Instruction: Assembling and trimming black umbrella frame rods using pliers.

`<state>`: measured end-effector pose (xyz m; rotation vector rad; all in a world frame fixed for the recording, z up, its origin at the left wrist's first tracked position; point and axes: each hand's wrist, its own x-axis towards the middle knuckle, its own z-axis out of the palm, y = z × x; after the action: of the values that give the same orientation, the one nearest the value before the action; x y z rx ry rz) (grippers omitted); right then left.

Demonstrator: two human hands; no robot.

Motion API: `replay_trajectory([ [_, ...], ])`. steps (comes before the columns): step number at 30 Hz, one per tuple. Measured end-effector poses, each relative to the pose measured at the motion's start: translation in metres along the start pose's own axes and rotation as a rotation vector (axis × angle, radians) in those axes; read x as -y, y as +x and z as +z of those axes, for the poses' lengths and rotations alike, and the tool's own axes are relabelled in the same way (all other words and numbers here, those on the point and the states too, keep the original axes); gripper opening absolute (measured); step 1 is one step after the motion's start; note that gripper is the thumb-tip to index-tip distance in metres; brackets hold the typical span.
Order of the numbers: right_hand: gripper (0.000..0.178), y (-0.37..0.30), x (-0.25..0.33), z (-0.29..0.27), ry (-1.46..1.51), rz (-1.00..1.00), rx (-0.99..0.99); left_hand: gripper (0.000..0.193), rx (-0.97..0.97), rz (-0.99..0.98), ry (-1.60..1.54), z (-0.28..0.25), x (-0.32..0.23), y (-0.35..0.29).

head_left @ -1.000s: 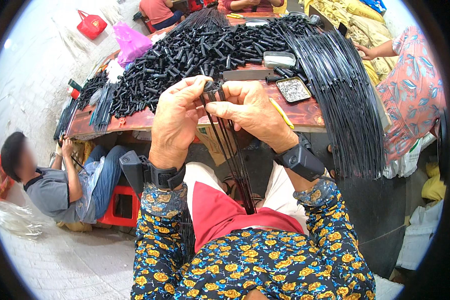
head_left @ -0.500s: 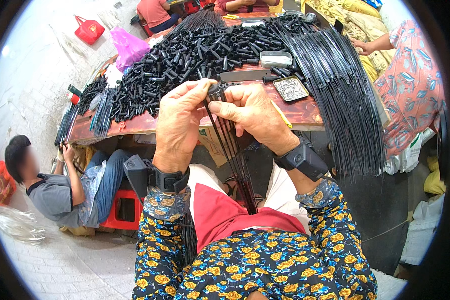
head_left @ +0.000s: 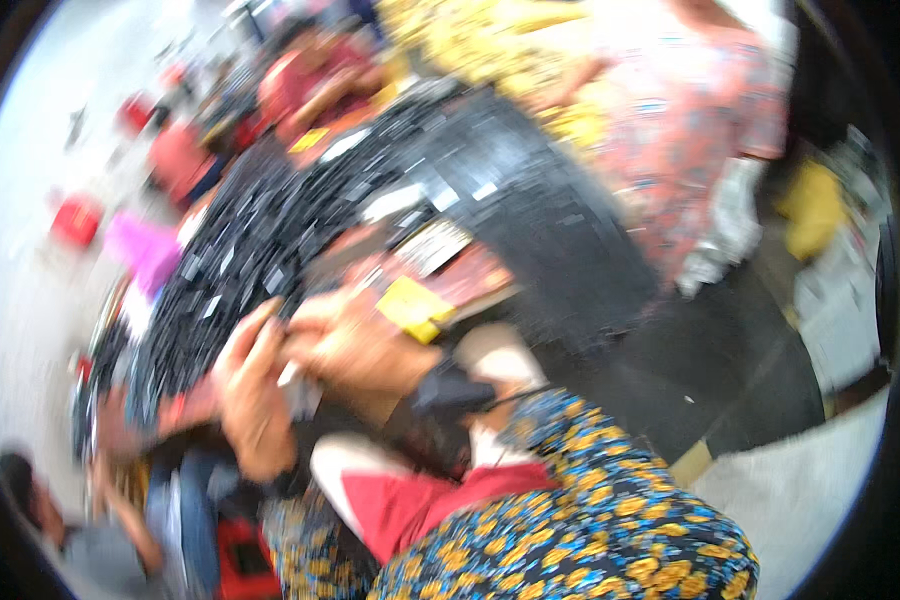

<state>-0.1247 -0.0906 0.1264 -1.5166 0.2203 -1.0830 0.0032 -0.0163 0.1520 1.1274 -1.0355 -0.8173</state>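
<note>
Black pieces (head_left: 255, 235) beyond both hands (head_left: 358, 345), near tray (head_left: 433, 248)

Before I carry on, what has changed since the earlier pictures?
The view has swung right and tilted, so the table sits further left in the picture. The left hand and right hand, close together as before, show lower and further left; blur hides whether they still hold the thin black rods. The heap of black tubes, the tin and the overhanging bundle of rods stay on the table.
</note>
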Motion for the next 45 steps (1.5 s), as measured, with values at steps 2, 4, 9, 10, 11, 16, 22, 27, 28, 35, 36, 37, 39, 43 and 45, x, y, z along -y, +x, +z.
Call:
replay_trajectory([
  [2,0.022,0.001,-0.024,-0.001,0.065,-0.048,0.052,0.028,0.034,-0.013,-0.125,-0.009,0.016,0.002],
  [4,0.032,-0.002,-0.021,-0.005,0.106,0.028,0.135,0.025,0.013,0.056,-0.239,-0.010,0.024,0.001],
  [9,0.037,-0.015,-0.004,-0.014,0.227,0.092,0.110,0.024,0.067,0.107,-0.295,0.004,0.021,-0.009],
  [10,0.038,-0.014,-0.002,-0.014,0.221,0.102,0.135,0.024,0.073,0.109,-0.299,0.005,0.020,-0.008],
  [11,0.039,-0.015,0.000,-0.012,0.220,0.107,0.119,0.025,0.087,0.148,-0.301,0.007,0.019,-0.008],
  [16,0.036,-0.014,0.011,-0.016,-0.061,-0.056,0.017,0.024,0.023,0.203,-0.288,0.019,0.017,-0.011],
  [22,0.036,-0.021,0.024,-0.026,0.070,0.195,0.088,0.023,0.101,0.187,-0.287,0.016,0.018,-0.018],
  [27,0.037,-0.031,0.027,-0.025,0.095,0.155,0.054,0.023,0.051,0.224,-0.224,0.025,0.011,-0.028],
  [28,0.036,-0.032,0.028,-0.024,0.076,0.137,0.018,0.023,0.042,0.237,-0.186,0.027,0.011,-0.028],
  [35,0.040,-0.022,0.019,-0.044,0.257,0.329,0.136,0.024,0.069,0.228,-0.239,0.036,0.017,-0.024],
  [36,0.040,-0.021,0.017,-0.043,0.307,0.338,0.162,0.024,0.115,0.199,-0.267,0.034,0.015,-0.026],
  [37,0.039,-0.020,0.016,-0.044,0.321,0.361,0.176,0.025,0.142,0.190,-0.268,0.032,0.013,-0.025],
  [39,0.039,-0.017,0.017,-0.047,0.310,0.356,0.186,0.025,0.141,0.191,-0.301,0.031,0.016,-0.022],
  [43,0.040,-0.015,0.024,-0.047,0.176,0.347,0.182,0.026,0.228,0.171,-0.316,0.020,0.018,-0.016],
  [45,0.041,-0.014,0.027,-0.052,0.151,0.358,0.195,0.025,0.250,0.164,-0.356,0.024,0.017,-0.016],
])
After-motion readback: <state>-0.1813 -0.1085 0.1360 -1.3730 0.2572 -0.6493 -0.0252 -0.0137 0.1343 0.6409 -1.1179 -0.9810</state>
